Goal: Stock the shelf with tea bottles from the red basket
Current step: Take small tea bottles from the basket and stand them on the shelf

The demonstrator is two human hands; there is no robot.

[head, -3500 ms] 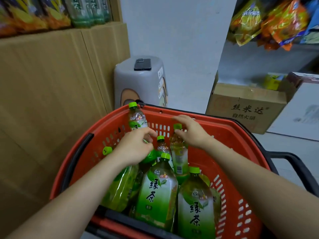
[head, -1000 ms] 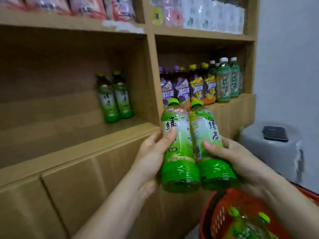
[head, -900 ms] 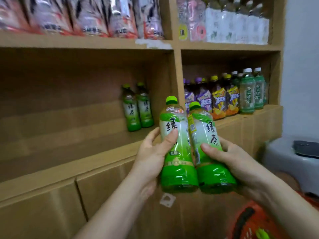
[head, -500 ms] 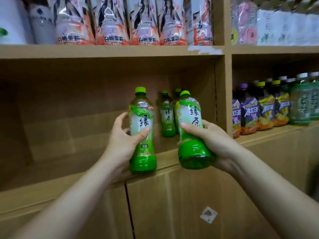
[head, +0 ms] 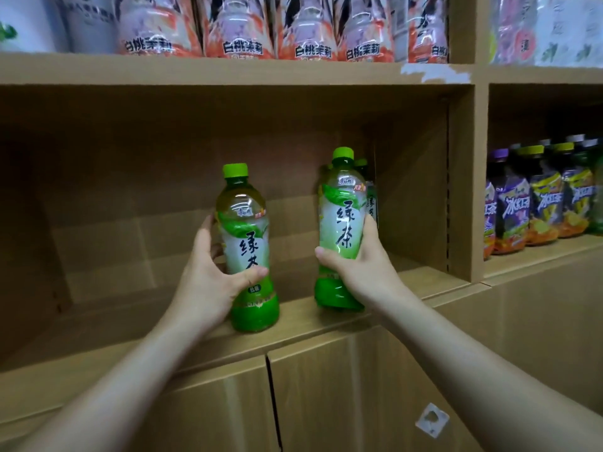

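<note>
Place: a shop, in its drinks section.
Shelving: a wooden shelf unit [head: 228, 71] split into compartments.
Stock: identical pink-orange packs [head: 248, 27] in a row above; labelled bottled drinks [head: 541, 203] lined up facing outward at the right.

绿茶 stood on left tea bottle [head: 248, 252] and right tea bottle [head: 342, 223]. 白桃茉莉 ran across top-shelf packs [head: 243, 47]. 冰红 showed on purple-capped bottles [head: 517, 207] (rest unclear).

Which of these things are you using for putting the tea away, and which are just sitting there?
For the job: left hand, left tea bottle, right hand, right tea bottle, shelf, back tea bottle.
Just there: pink packs up top, purple and yellow bottles beside, cupboard doors below.
</note>
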